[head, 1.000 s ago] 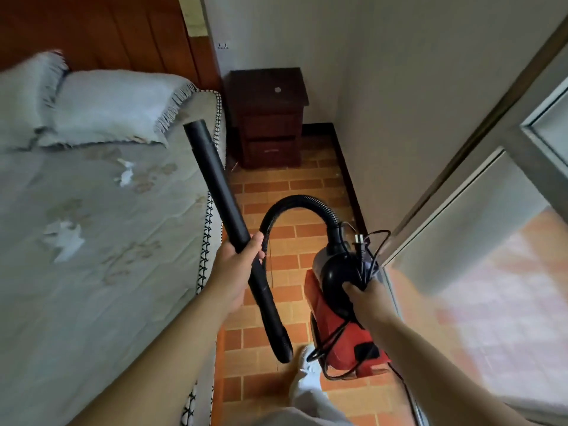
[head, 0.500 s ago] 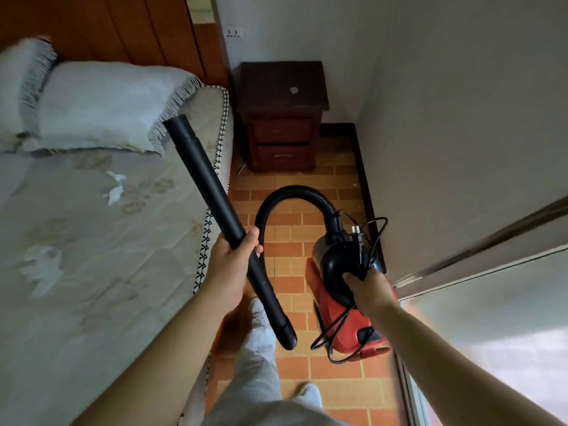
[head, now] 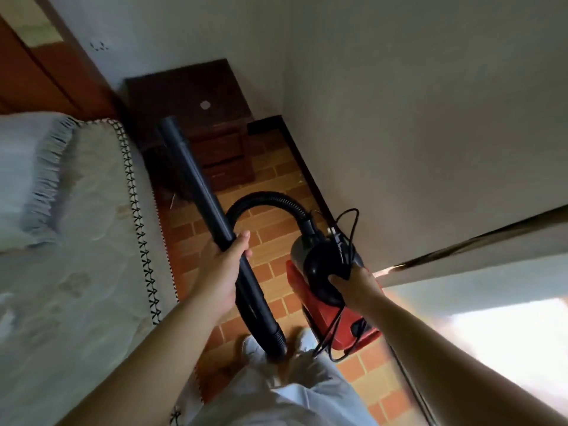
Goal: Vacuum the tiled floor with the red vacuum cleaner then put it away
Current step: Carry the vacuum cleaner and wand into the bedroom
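Judging by how things lie, the vacuuming has either not begun or is already over: the red vacuum cleaner (head: 330, 302) hangs clear of the tiled floor (head: 276, 192), its power cord (head: 344, 238) is bunched loose at the handle with the plug in view, and no floor nozzle shows on the tube, so which stage this is cannot be told. The bed (head: 76, 241) fills the left side, soft quilted pale fabric with a black-and-white stitched border along its edge and a fringed pillow (head: 27, 173) at its head. The floor is a narrow strip of matte orange brick-pattern tiles between the bed edge and the wall, ending at a dark wooden nightstand (head: 196, 118) in the far corner. The vacuum body is hard glossy plastic, red below, black and rounded above; the right hand (head: 356, 284) is wrapped closed around its handle. A ribbed black hose (head: 264, 199) arches to a smooth, rigid black tube (head: 196, 186), which the left hand (head: 226, 265) clasps at mid-length.
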Tool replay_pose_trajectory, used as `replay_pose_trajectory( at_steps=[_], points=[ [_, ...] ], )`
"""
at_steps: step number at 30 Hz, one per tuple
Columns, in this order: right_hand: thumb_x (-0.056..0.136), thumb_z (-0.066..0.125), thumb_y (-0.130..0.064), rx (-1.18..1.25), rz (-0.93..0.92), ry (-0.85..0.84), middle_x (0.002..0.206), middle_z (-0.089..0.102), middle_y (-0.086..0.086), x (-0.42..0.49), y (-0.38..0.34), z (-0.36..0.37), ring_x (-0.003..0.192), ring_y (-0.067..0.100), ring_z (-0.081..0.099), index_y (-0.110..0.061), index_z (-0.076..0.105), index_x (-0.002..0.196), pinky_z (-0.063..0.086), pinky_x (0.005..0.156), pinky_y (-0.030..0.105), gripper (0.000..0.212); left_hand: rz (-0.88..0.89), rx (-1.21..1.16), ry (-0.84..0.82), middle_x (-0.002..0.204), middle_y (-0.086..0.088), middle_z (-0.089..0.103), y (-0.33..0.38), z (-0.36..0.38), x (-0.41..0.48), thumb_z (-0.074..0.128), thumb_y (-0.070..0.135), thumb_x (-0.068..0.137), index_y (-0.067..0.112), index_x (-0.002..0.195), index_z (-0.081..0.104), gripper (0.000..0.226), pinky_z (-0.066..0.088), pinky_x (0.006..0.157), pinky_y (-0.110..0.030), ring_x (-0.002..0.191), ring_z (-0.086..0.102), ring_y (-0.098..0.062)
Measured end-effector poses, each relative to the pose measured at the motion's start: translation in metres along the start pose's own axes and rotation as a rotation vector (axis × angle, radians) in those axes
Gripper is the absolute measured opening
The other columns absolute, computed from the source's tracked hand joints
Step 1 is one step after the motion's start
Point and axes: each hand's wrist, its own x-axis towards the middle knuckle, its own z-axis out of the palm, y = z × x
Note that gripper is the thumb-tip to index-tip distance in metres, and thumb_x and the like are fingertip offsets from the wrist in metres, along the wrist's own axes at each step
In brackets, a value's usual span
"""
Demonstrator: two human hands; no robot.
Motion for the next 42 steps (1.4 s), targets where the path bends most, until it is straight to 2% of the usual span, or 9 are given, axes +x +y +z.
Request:
replay_pose_trajectory(
  at_steps=[5, 13, 19, 25, 27, 31, 36, 39, 42],
  points=[
    [0.096, 0.066, -0.033, 0.164, 0.083, 0.014, 0.101, 0.066, 0.015, 0.044, -0.002, -0.020, 0.086, 0.028, 0.061, -0.006, 0.060, 0.115, 0.043, 0.067, 0.032, 0.034, -0.062, 0.113, -0.078, 0.069, 0.008, 0.064, 0.013, 0.066, 0.047, 0.077, 0.039, 0.087, 0.021, 0.092, 0.063, 0.024, 0.045, 0.089, -0.039, 0.086, 0.062, -0.020],
    [0.098, 0.064, -0.032, 0.316, 0.137, -0.012, 0.109, 0.064, 0.015, 0.103, -0.010, -0.048, 0.099, 0.032, 0.064, -0.006, 0.056, 0.121, 0.054, 0.082, 0.039, 0.036, -0.109, 0.318, -0.194, 0.076, 0.008, 0.066, 0.028, 0.153, 0.097, 0.075, 0.049, 0.086, 0.020, 0.090, 0.062, 0.032, 0.044, 0.094, -0.038, 0.091, 0.065, -0.020],
    [0.099, 0.063, -0.030, 0.350, 0.181, 0.019, 0.111, 0.065, 0.015, 0.117, -0.018, -0.061, 0.103, 0.034, 0.063, -0.004, 0.058, 0.124, 0.054, 0.090, 0.044, 0.037, -0.099, 0.384, -0.279, 0.087, 0.002, 0.070, 0.044, 0.192, 0.118, 0.075, 0.044, 0.088, 0.010, 0.110, 0.064, 0.042, 0.049, 0.100, -0.038, 0.101, 0.072, -0.024],
    [0.099, 0.062, -0.027, 0.404, 0.285, 0.050, 0.093, 0.059, 0.003, 0.117, -0.034, -0.052, 0.083, 0.020, 0.060, -0.012, 0.058, 0.118, 0.050, 0.070, 0.027, 0.024, -0.155, 0.551, -0.453, 0.083, 0.005, 0.072, 0.058, 0.208, 0.148, 0.075, 0.048, 0.086, 0.032, 0.082, 0.072, 0.017, 0.039, 0.111, -0.055, 0.105, 0.070, -0.027],
    [0.099, 0.063, -0.028, 0.432, 0.331, 0.076, 0.092, 0.059, 0.001, 0.113, -0.042, -0.045, 0.081, 0.018, 0.059, -0.012, 0.058, 0.121, 0.045, 0.067, 0.025, 0.027, -0.220, 0.563, -0.492, 0.091, 0.002, 0.075, 0.065, 0.211, 0.155, 0.075, 0.045, 0.088, 0.031, 0.093, 0.070, 0.015, 0.042, 0.109, -0.056, 0.103, 0.071, -0.022],
    [0.098, 0.063, -0.027, 0.513, 0.423, 0.149, 0.094, 0.060, 0.003, 0.093, -0.060, -0.031, 0.089, 0.024, 0.059, -0.017, 0.057, 0.117, 0.044, 0.074, 0.030, 0.022, -0.265, 0.727, -0.592, 0.110, -0.007, 0.074, 0.077, 0.207, 0.165, 0.073, 0.044, 0.090, 0.024, 0.093, 0.067, 0.021, 0.049, 0.100, -0.057, 0.105, 0.069, -0.024],
    [0.097, 0.063, -0.023, 0.676, 0.525, 0.267, 0.100, 0.066, 0.005, 0.051, -0.075, 0.000, 0.092, 0.024, 0.061, -0.015, 0.062, 0.108, 0.050, 0.079, 0.031, 0.014, -0.241, 0.928, -0.788, 0.107, -0.005, 0.075, 0.089, 0.194, 0.157, 0.072, 0.045, 0.090, 0.018, 0.097, 0.068, 0.028, 0.049, 0.084, -0.044, 0.102, 0.068, -0.021],
    [0.097, 0.064, -0.022, 0.839, 0.588, 0.354, 0.102, 0.068, 0.003, 0.019, -0.078, 0.025, 0.090, 0.018, 0.063, -0.019, 0.062, 0.110, 0.049, 0.073, 0.026, 0.014, -0.260, 1.069, -0.937, 0.108, -0.006, 0.074, 0.089, 0.186, 0.138, 0.070, 0.046, 0.091, 0.016, 0.097, 0.069, 0.031, 0.047, 0.089, -0.045, 0.105, 0.067, -0.022],
    [0.093, 0.065, -0.027, 0.991, 0.674, 0.451, 0.103, 0.070, 0.003, -0.009, -0.074, 0.055, 0.095, 0.022, 0.065, -0.018, 0.064, 0.110, 0.054, 0.087, 0.035, 0.019, -0.220, 1.203, -1.078, 0.106, -0.004, 0.074, 0.076, 0.180, 0.112, 0.069, 0.046, 0.092, 0.014, 0.101, 0.070, 0.033, 0.050, 0.090, -0.043, 0.107, 0.066, -0.021]
  ],
)
